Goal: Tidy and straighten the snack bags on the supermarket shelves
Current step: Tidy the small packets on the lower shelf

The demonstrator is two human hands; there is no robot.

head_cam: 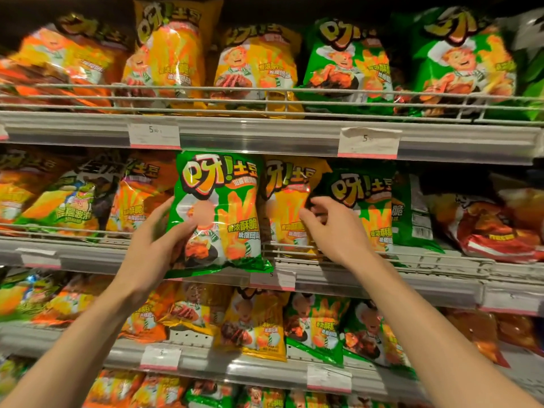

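Observation:
My left hand grips a green snack bag by its lower left side and holds it upright in front of the middle shelf, out past the wire rail. My right hand reaches into the middle shelf, with curled fingers pinching the left edge of a second green bag. A yellow bag stands between the two green ones, partly hidden by both.
Rows of orange, yellow and green snack bags fill the top shelf and the lower shelf, some leaning. Wire rails run along each shelf front. Red bags lie at the middle shelf's right end. Price tags hang on the edges.

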